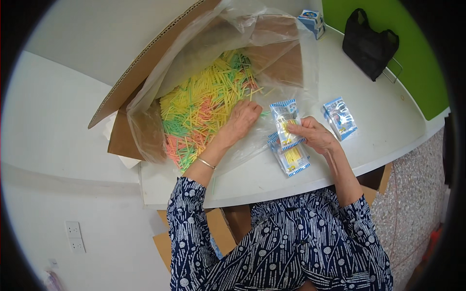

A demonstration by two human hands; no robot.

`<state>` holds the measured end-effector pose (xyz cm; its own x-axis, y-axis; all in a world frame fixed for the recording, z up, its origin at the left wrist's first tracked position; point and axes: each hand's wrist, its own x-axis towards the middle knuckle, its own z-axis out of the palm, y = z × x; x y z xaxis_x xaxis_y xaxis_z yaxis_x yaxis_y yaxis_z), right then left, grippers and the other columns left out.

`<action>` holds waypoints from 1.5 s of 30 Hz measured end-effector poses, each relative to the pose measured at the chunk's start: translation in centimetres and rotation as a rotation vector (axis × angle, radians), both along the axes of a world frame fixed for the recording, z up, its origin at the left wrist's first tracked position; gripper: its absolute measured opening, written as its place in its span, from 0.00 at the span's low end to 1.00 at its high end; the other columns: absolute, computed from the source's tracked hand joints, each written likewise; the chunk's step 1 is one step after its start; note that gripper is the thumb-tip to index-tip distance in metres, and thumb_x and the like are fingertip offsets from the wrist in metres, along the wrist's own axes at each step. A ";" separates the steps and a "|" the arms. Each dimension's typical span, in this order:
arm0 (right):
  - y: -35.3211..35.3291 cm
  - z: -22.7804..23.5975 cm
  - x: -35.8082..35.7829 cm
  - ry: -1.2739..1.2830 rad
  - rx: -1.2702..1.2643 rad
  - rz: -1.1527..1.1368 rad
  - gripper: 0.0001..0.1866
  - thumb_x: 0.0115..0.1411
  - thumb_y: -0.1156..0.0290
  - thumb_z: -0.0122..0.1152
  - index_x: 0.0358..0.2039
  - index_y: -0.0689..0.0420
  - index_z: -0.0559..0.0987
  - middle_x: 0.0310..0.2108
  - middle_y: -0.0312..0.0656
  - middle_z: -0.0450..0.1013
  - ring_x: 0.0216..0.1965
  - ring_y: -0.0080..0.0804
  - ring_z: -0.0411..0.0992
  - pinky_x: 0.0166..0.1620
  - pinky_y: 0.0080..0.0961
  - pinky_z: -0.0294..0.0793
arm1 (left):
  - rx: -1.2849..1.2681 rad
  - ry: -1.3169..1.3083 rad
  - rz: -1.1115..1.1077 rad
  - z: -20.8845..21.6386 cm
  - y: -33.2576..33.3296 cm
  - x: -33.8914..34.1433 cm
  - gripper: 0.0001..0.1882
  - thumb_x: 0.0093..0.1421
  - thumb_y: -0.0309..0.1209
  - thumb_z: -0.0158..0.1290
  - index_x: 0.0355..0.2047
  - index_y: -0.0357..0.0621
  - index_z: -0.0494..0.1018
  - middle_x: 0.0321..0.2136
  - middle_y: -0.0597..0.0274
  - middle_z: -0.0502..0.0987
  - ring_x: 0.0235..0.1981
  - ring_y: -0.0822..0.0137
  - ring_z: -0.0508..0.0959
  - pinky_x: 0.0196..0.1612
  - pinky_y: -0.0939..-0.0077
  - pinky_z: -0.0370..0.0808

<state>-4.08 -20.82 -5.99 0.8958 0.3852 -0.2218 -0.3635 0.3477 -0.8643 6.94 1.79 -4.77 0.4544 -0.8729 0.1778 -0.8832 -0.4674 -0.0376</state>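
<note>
My right hand (318,136) grips a small clear packet (285,112) with blue-striped ends; yellow sticks show inside it. Below it on the table lie more such packets, the top one (293,156) also with yellow sticks in it. My left hand (244,118) has its fingers curled together at the right edge of the heap of thin coloured sticks (199,92), which are yellow, green and pink. Beside its fingertips is a bit of green (265,114); whether the fingers hold it is hidden. The heap lies in a clear plastic liner (286,58) inside an open cardboard box (121,131).
Further right on the white table (383,128) lies another pile of packets (340,118). A small blue-and-white carton (311,22) stands at the back. Against the green panel (427,82) leans a black bag (370,44). Cardboard boxes (221,225) sit under the table's front edge.
</note>
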 end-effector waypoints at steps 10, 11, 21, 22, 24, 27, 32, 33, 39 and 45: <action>-0.3 -0.2 -0.3 -0.032 -0.054 0.023 0.14 0.59 0.66 0.59 0.36 0.66 0.79 0.33 0.41 0.78 0.34 0.22 0.75 0.38 0.18 0.73 | 0.014 0.080 0.119 1.0 -0.2 0.8 0.24 0.51 0.20 0.50 0.50 0.41 0.64 0.31 0.57 0.73 0.38 0.57 0.74 0.40 0.65 0.71; -0.2 -0.4 -0.2 -0.031 -0.050 0.024 0.14 0.59 0.66 0.59 0.36 0.66 0.79 0.33 0.41 0.78 0.34 0.22 0.75 0.38 0.18 0.73 | -0.201 0.229 0.277 1.4 -0.1 0.6 0.22 0.53 0.21 0.51 0.50 0.41 0.64 0.29 0.59 0.74 0.34 0.61 0.75 0.37 0.69 0.72; 0.3 -1.8 0.3 -0.022 -0.193 0.090 0.14 0.58 0.66 0.60 0.34 0.67 0.80 0.30 0.39 0.78 0.30 0.19 0.73 0.35 0.15 0.72 | -1.179 0.985 0.201 6.3 -3.1 -5.0 0.13 0.62 0.22 0.48 0.47 0.36 0.65 0.30 0.63 0.76 0.31 0.77 0.74 0.36 0.83 0.72; 0.4 -1.8 0.3 -0.027 -0.224 0.097 0.14 0.58 0.65 0.60 0.33 0.67 0.80 0.30 0.39 0.77 0.29 0.18 0.73 0.34 0.15 0.71 | -1.181 0.985 0.202 6.2 -3.1 -5.2 0.13 0.62 0.22 0.48 0.47 0.36 0.65 0.30 0.63 0.76 0.31 0.77 0.74 0.36 0.83 0.72; 0.5 -1.9 0.3 -0.020 -0.213 0.110 0.14 0.58 0.65 0.61 0.33 0.66 0.80 0.29 0.38 0.77 0.29 0.18 0.72 0.34 0.15 0.71 | -1.143 0.962 0.201 5.9 -3.1 -5.6 0.11 0.62 0.23 0.47 0.46 0.36 0.65 0.31 0.62 0.76 0.32 0.77 0.74 0.37 0.83 0.72; 0.5 -1.7 0.0 -0.017 -0.211 0.123 0.14 0.58 0.65 0.61 0.32 0.66 0.80 0.28 0.38 0.77 0.28 0.17 0.72 0.33 0.15 0.70 | -1.138 0.968 0.203 5.7 -3.0 -5.8 0.10 0.63 0.23 0.46 0.44 0.37 0.65 0.31 0.62 0.76 0.32 0.77 0.74 0.38 0.83 0.71; 0.3 -1.5 -0.3 -0.010 -0.163 0.134 0.15 0.58 0.65 0.61 0.32 0.66 0.80 0.28 0.38 0.77 0.28 0.17 0.72 0.33 0.15 0.70 | -1.091 0.983 0.235 5.4 -2.4 -6.0 0.09 0.63 0.26 0.47 0.43 0.37 0.67 0.31 0.62 0.77 0.34 0.75 0.74 0.40 0.82 0.71; 0.3 -1.5 -0.4 -0.026 -0.158 0.126 0.15 0.58 0.65 0.61 0.33 0.66 0.80 0.28 0.38 0.77 0.29 0.17 0.72 0.33 0.15 0.70 | -1.040 1.028 0.252 5.2 -2.3 -6.2 0.10 0.63 0.27 0.48 0.43 0.36 0.69 0.32 0.62 0.77 0.36 0.73 0.75 0.41 0.81 0.71; 0.4 -0.9 -0.6 -0.014 -0.122 0.133 0.14 0.57 0.65 0.63 0.33 0.66 0.80 0.28 0.37 0.77 0.29 0.16 0.71 0.33 0.14 0.70 | -0.834 0.990 0.197 5.1 -1.7 -6.5 0.10 0.60 0.29 0.52 0.35 0.34 0.76 0.37 0.64 0.75 0.41 0.73 0.72 0.45 0.81 0.68; 0.4 -0.2 -1.3 -0.026 -0.115 0.159 0.14 0.55 0.65 0.65 0.31 0.66 0.80 0.26 0.36 0.76 0.27 0.14 0.70 0.29 0.14 0.68 | -0.474 0.841 0.181 4.8 -1.8 -6.3 0.11 0.60 0.30 0.53 0.38 0.34 0.76 0.38 0.64 0.73 0.41 0.72 0.71 0.45 0.82 0.68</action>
